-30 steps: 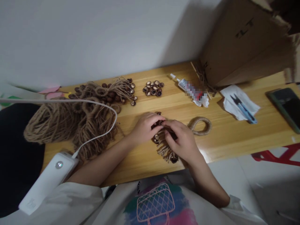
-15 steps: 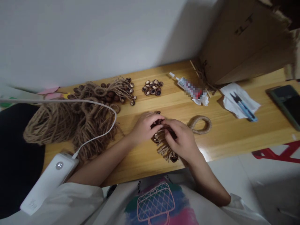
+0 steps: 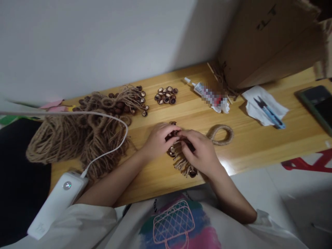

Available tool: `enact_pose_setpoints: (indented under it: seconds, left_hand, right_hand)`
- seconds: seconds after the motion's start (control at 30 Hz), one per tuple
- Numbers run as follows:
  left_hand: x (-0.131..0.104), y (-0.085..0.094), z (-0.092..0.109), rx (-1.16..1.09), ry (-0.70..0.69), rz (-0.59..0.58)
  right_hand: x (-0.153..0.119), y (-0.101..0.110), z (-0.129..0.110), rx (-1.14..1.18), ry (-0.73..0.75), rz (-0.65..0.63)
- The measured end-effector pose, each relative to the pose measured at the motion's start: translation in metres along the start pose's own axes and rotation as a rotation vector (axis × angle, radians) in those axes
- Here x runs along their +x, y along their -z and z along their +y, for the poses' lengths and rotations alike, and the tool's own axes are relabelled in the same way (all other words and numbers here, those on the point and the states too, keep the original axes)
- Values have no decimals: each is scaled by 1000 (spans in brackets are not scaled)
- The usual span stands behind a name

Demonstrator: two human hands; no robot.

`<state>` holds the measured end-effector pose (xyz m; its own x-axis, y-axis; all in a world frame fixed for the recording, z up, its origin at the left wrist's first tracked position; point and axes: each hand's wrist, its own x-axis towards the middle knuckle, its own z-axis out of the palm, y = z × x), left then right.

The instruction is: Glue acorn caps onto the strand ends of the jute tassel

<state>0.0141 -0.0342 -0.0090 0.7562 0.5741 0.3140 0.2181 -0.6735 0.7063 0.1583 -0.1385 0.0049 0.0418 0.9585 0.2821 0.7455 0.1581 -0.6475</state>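
Observation:
Between my hands lies a jute tassel piece [image 3: 183, 166] with brown half nut shells on it, its cord ends fanned out over the table. My left hand [image 3: 160, 139] pinches the upper part of this piece, with a dark shell showing at the fingertips. My right hand [image 3: 199, 149] is closed on the same piece from the right, its fingertips meeting those of my left. My palms and fingers hide much of it. Just right of my right hand is a cord-wrapped ring [image 3: 221, 135]. Beyond the hands sits a small pile of halved nut shells [image 3: 166, 95].
Jute cord [image 3: 54, 138] and shell-tipped tassels [image 3: 114, 103] cover the left side. A white power bank [image 3: 58, 204] trails a cable. Toward the right are a glue tube [image 3: 207, 95], blue thread snips [image 3: 271, 114] on tissue, a phone [image 3: 317, 107] and a cardboard box [image 3: 264, 45].
The view has shifted slightly. Both hands keep their hold on the tassel piece, with only small finger movements.

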Motion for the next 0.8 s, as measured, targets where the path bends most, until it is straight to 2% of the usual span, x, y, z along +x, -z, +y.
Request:
enact_pose_setpoints:
  seconds: [0.8]
  left_hand:
    - [0, -1, 0, -2, -9, -12]
  right_hand:
    - [1, -1, 0, -16, -13, -21]
